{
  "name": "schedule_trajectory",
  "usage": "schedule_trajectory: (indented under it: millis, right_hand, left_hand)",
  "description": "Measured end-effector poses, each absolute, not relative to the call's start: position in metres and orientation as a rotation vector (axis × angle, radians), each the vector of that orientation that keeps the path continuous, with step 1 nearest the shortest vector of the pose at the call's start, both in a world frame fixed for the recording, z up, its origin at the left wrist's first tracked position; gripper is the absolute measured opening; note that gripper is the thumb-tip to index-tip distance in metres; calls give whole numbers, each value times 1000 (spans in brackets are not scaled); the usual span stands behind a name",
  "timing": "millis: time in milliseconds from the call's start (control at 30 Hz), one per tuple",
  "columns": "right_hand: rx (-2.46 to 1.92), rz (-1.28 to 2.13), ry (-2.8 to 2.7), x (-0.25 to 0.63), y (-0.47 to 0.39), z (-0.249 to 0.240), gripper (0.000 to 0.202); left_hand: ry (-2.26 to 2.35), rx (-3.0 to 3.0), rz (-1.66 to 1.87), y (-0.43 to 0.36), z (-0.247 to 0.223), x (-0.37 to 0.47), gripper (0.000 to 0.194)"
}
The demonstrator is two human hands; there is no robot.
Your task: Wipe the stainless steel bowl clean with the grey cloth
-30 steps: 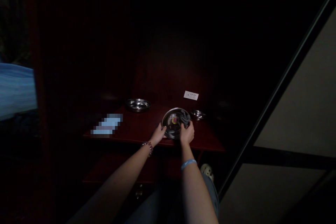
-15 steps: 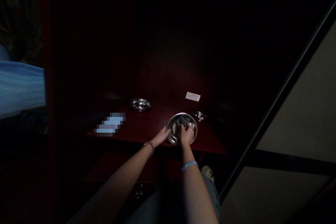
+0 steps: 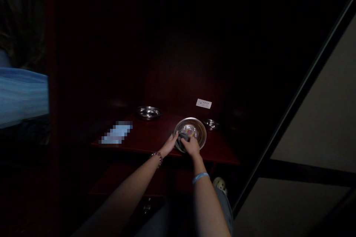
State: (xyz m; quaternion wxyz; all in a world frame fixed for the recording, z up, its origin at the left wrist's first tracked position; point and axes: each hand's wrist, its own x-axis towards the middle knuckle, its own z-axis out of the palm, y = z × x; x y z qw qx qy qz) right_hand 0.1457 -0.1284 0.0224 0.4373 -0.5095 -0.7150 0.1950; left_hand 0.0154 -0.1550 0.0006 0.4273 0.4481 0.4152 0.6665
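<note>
Three round metal vessels, one gray cloth (image 3: 182,137) and two bare hands share a dark red shelf in dim light, where a person grips the largest-looking vessel, a metal bowl (image 3: 191,127), near the front edge of the shelf (image 3: 144,135). The left hand (image 3: 170,145) holds the bowl by its near left rim, thumb laid over the edge; its other fingers are largely hidden. The right hand (image 3: 192,147) reaches inside with fingers drawn together on the bunched cloth, pressing it against the lower left of the interior, just beside the left thumb. The bowl lies directly between the two hands, its mouth tilted toward the wearer and a single colored label visible at the bottom; whether its base touches the shelf cannot be told. The other two vessels, a shallow dish (image 3: 148,113) at back left and a small dish (image 3: 211,124) just beyond the bowl at right, rest on the shelf. One white socket panel (image 3: 204,103) is mounted behind. A bracelet (image 3: 158,158) circles the left wrist, a blue band (image 3: 200,177) the right.
</note>
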Motion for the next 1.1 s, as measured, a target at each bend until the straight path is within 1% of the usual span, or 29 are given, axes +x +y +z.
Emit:
schedule_trajectory:
  millis: [100,300,400,500,633,733,900,1100]
  right_hand:
    - [-1344,352,-1951,149,-132,25,39]
    - [-1451,150,-2041,150,-137,29,42]
    - [-1601,10,-1983,150,-137,30,44]
    - [-1687,-59,-1838,152,-136,31,45]
    - [-1618,-22,-1649,156,-134,32,46]
    - [-1512,48,-1523,157,-133,33,46]
    - [-1420,97,-1492,156,-131,33,45]
    - [-1280,156,-1411,154,-129,34,47]
  left_hand:
    - [1097,1089,1631,-158,2,15,46]
    - [1120,1126,1624,-151,-2,13,54]
    - [1092,1101,1635,-148,-4,13,59]
    - [1081,1039,1653,-149,-4,13,61]
    - [1096,1026,1635,-155,0,14,60]
    - [1107,1023,1666,-157,2,15,55]
    - [1075,1052,1734,-152,0,16,47]
    - [1031,1091,1756,-147,-4,14,48]
